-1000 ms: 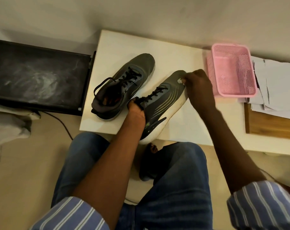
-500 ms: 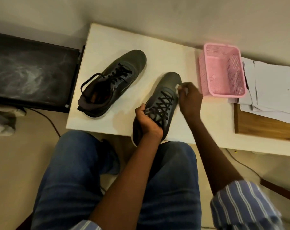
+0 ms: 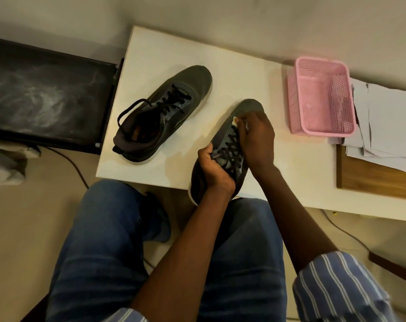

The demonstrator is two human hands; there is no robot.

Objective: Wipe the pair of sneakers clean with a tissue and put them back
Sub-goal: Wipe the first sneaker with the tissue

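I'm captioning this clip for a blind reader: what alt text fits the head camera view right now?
A seated person's left hand grips a dark sneaker at the white table's near edge while the right hand rubs a white tissue over its upper. The other sneaker rests further left; a pink basket stands to the right.

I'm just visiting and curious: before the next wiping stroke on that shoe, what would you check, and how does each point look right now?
1. Left hand grips the near sneaker at its collar: ok.
2. Tissue pinched in the right hand, on the upper near the laces: ok.
3. Sneaker supported: toe over the white table, heel past its edge: ok.
4. Other sneaker stands apart: ok.
5. Tissue clean enough: cannot tell.
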